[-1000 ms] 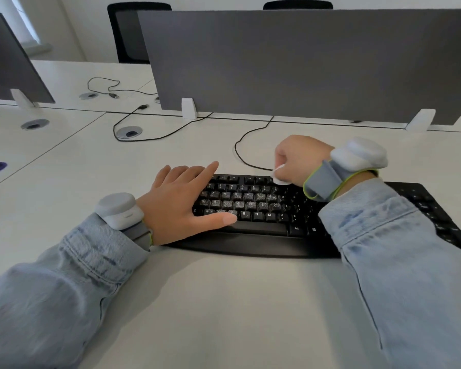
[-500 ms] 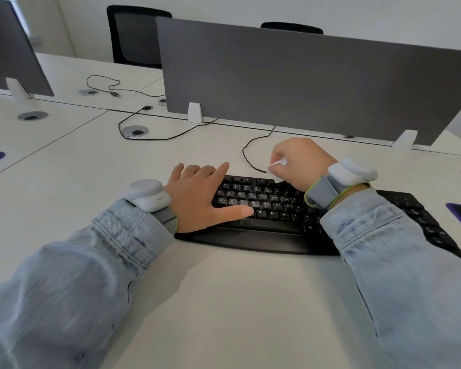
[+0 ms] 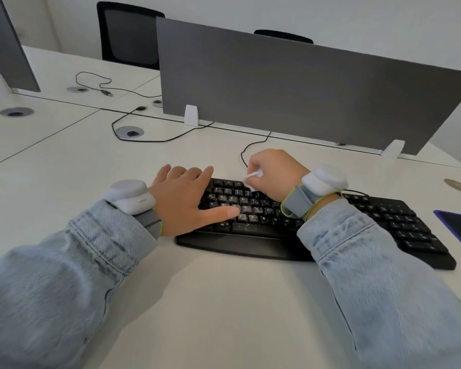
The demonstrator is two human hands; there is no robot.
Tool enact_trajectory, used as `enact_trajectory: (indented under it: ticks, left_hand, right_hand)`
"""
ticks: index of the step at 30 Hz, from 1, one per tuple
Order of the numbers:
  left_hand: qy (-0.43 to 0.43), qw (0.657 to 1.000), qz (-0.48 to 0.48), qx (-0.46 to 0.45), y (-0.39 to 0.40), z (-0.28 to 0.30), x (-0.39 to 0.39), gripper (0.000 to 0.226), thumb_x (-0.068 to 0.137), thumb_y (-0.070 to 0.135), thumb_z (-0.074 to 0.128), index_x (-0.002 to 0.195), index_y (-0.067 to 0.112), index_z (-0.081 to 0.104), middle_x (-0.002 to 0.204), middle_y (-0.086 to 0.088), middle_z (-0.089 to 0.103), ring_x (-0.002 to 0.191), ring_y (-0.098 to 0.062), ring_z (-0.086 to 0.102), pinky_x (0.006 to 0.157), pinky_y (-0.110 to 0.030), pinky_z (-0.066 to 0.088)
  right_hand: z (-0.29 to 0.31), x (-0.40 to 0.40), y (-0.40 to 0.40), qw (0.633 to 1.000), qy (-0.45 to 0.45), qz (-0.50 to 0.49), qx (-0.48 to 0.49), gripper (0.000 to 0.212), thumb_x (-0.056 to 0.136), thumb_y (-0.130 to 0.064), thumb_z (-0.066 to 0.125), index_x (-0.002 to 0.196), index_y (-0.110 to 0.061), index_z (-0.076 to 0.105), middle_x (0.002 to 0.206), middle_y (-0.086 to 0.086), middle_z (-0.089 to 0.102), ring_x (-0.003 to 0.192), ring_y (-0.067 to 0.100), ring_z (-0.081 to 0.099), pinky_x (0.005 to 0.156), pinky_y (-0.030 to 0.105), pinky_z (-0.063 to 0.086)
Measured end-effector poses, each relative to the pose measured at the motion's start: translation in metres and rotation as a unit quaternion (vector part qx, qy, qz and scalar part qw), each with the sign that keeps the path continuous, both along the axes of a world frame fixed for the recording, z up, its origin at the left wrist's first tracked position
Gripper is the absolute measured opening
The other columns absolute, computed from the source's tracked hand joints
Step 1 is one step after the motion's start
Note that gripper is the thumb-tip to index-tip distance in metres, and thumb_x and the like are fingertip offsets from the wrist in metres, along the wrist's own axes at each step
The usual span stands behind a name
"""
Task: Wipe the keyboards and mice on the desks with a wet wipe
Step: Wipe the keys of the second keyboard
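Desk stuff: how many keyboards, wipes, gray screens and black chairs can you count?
Keyboards: 1, the black keyboard
Wipes: 1, the white wipe in the right hand
Gray screens: 2, the big divider and the left divider
Black chairs: 2, the near chair and the far chair
Total: 6

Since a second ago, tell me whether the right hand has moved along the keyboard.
No. The right hand holds the wipe over the same top key rows of the keyboard; the camera moved.
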State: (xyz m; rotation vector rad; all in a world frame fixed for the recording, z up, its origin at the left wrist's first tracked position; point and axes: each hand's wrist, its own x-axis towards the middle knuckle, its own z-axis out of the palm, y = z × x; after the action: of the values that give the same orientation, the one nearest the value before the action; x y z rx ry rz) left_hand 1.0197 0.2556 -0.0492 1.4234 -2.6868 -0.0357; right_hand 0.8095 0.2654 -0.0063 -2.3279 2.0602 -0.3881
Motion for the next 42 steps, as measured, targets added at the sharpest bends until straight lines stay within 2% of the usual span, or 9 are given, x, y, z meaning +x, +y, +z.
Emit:
enact_trajectory:
  ticks: [2,6,11,15,21,28,33,39,42]
  left_hand:
    - [-0.004,1.0,0.002,0.0,0.0,-0.001,0.0,0.128,0.057,0.098,-0.004,0.158,0.021,0.016,0.153,0.004,0.041,0.14,-0.028,0.035,0.12,-0.048,0.018]
    - [-0.005,1.0,0.005,-0.01,0.0,0.0,0.001,0.126,0.059,0.097,-0.005,0.154,0.02,0.023,0.144,0.004,0.048,0.134,-0.027,0.04,0.117,-0.044,0.023]
    - [0.002,1.0,0.013,-0.023,0.0,-0.001,0.001,0.124,0.059,0.096,-0.006,0.145,0.017,0.035,0.132,0.002,0.055,0.125,-0.028,0.046,0.112,-0.042,0.028]
    - [0.007,1.0,0.018,-0.018,0.0,-0.001,0.001,0.123,0.062,0.095,-0.004,0.151,0.018,0.029,0.137,0.002,0.053,0.128,-0.028,0.044,0.113,-0.042,0.026]
    - [0.009,0.999,0.019,-0.025,0.0,0.001,0.002,0.122,0.063,0.094,-0.004,0.151,0.016,0.029,0.129,0.001,0.057,0.122,-0.028,0.047,0.112,-0.044,0.028]
    - [0.012,0.998,0.023,-0.05,-0.005,0.001,0.001,0.11,0.061,0.095,0.0,0.123,0.016,0.044,0.094,0.005,0.057,0.098,-0.026,0.053,0.098,-0.04,0.036]
    - [-0.001,0.997,0.044,-0.055,-0.007,0.002,0.006,0.085,0.07,0.095,0.01,0.094,0.018,0.036,0.074,0.008,0.038,0.087,-0.025,0.045,0.096,-0.041,0.036]
    - [-0.003,0.997,0.046,-0.062,-0.003,0.002,0.004,0.092,0.054,0.093,-0.003,0.089,0.018,0.038,0.072,0.009,0.034,0.087,-0.024,0.041,0.099,-0.04,0.032]
    - [-0.005,0.998,0.031,-0.051,-0.005,0.0,0.005,0.088,0.061,0.096,0.001,0.091,0.021,0.033,0.078,0.007,0.037,0.089,-0.024,0.041,0.101,-0.042,0.033]
  right_hand:
    - [-0.001,-0.004,-0.001,1.0,0.014,-0.009,-0.018,0.01,0.088,-0.017,0.058,0.088,-0.012,0.066,0.095,0.0,0.062,0.09,0.02,0.056,0.069,0.028,0.04]
    - [-0.001,-0.007,0.001,1.0,-0.015,0.021,-0.001,0.009,0.087,-0.023,0.063,0.086,-0.015,0.066,0.09,-0.005,0.058,0.085,0.014,0.051,0.061,0.025,0.034]
    - [0.0,-0.012,0.0,0.999,-0.003,0.013,-0.032,0.007,0.089,-0.021,0.059,0.088,-0.018,0.066,0.095,-0.006,0.059,0.09,0.013,0.051,0.067,0.025,0.033]
    - [0.002,-0.009,0.001,0.999,-0.007,0.046,0.01,0.006,0.086,-0.028,0.066,0.086,-0.023,0.069,0.093,-0.009,0.059,0.091,0.011,0.052,0.065,0.025,0.033]
    - [0.005,-0.024,-0.001,1.0,0.011,-0.016,0.016,0.011,0.085,-0.028,0.065,0.087,-0.02,0.073,0.095,-0.003,0.065,0.094,0.017,0.057,0.072,0.026,0.038]
    - [0.01,0.01,-0.013,0.999,0.016,0.021,0.04,0.016,0.088,-0.025,0.063,0.085,-0.014,0.074,0.095,0.001,0.069,0.095,0.018,0.061,0.073,0.024,0.039]
    - [0.008,0.052,-0.029,0.997,0.01,0.058,0.041,0.014,0.088,-0.025,0.061,0.081,-0.018,0.071,0.096,0.001,0.07,0.094,0.019,0.062,0.074,0.026,0.044]
    - [0.013,0.06,-0.023,0.995,0.006,0.085,0.052,0.014,0.087,-0.027,0.063,0.089,-0.018,0.074,0.093,-0.004,0.069,0.091,0.014,0.063,0.078,0.029,0.05]
    - [0.017,0.06,-0.015,0.993,0.012,0.096,0.07,0.015,0.087,-0.028,0.064,0.09,-0.019,0.076,0.09,-0.005,0.07,0.088,0.013,0.064,0.076,0.028,0.051]
